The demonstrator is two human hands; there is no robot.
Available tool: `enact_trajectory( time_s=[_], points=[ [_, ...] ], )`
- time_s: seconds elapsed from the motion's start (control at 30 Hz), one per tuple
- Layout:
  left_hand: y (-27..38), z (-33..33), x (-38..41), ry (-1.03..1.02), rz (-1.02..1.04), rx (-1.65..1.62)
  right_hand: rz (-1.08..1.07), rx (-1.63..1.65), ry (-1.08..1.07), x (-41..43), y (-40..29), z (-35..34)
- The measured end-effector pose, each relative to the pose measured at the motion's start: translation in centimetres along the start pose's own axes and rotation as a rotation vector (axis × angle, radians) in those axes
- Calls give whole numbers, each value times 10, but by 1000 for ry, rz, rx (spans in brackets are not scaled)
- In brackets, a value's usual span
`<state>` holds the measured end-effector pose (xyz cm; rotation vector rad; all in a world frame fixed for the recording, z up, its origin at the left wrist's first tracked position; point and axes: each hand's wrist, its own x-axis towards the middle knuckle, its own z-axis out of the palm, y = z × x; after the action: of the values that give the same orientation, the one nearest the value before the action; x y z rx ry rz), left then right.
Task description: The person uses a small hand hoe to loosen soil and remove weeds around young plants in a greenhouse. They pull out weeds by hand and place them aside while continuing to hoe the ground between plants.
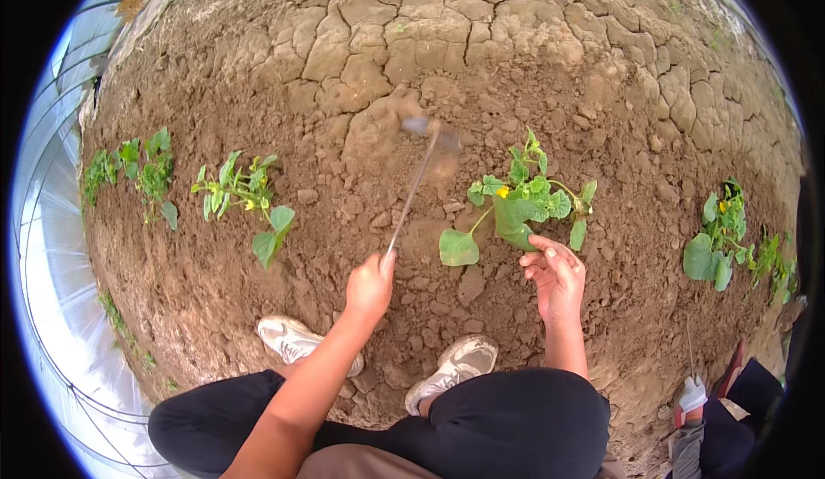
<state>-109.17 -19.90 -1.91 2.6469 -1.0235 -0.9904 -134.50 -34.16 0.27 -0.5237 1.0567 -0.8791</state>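
Note:
My left hand (370, 287) is closed around the thin handle of a small hand hoe (412, 195), whose metal head is blurred over the cracked soil. To its right, my right hand (555, 278) touches the lower edge of a large green leaf on a leafy plant (535, 199) with a yellow flower. Its thumb and fingers are near the leaf edge; whether they pinch it is hard to tell. Another broad leaf (459, 247) of this plant lies over loose clods between the hoe and my right hand.
More flowering plants stand at left (242, 189), far left (151, 170) and right (718, 240). My dirty white shoes (454, 369) rest on the soil. At lower right a co-worker's gloved hand (693, 394) holds a thin rod. Plastic sheeting on curved frames (51, 286) borders the left.

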Motion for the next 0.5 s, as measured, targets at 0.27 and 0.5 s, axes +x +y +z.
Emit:
enact_trajectory(
  time_s=[0.27,0.5],
  points=[
    [20,12,29,-10,23,164,12,-3,74,-10,5,-4],
    [-15,3,-22,-95,-33,144,-2,3,72,-12,7,5]
  ],
)
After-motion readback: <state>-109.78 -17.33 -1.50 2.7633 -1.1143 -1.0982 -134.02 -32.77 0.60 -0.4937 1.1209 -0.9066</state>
